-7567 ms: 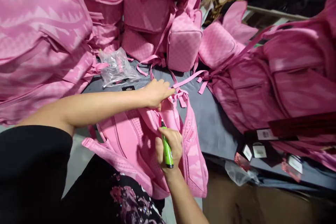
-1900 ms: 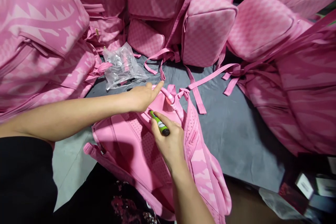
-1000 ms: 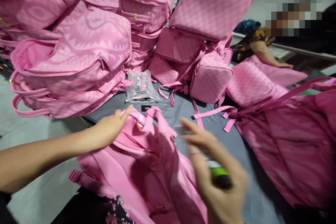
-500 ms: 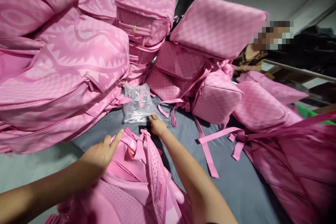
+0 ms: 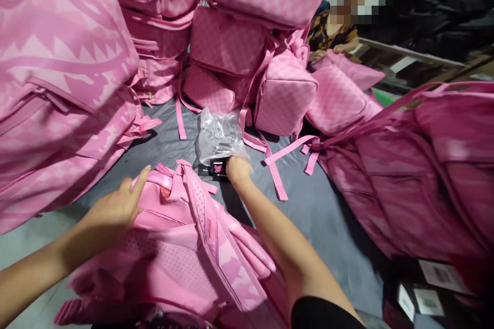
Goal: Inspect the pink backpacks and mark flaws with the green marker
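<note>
A pink backpack [image 5: 165, 247] lies in front of me with its padded, dotted shoulder strap facing up. My left hand [image 5: 119, 200] rests at its upper left edge, index finger stretched out and nothing visibly held. Beyond the backpack, a clear plastic bag [image 5: 219, 131] with faint print lies on the dark table cover. My right hand [image 5: 238, 170] reaches into the mouth of this bag, its fingers hidden by the plastic. Right beside those fingers, a black tag [image 5: 218, 166] with a pink figure shows at the opening.
Large pink backpacks [image 5: 65, 56] rise at the left, and checked pink bags [image 5: 231, 41] are stacked at the back. More pink backpacks [image 5: 393, 175] line the right side, above dark boxes with white labels [image 5: 428, 300]. Loose straps [image 5: 278, 180] trail over the cover. A person [image 5: 335, 28] is behind the stacks.
My right hand has gone from the edge of the plastic bag into its mouth. The black tag now shows more clearly. The view has tilted down and turned; my left hand stays by the backpack.
</note>
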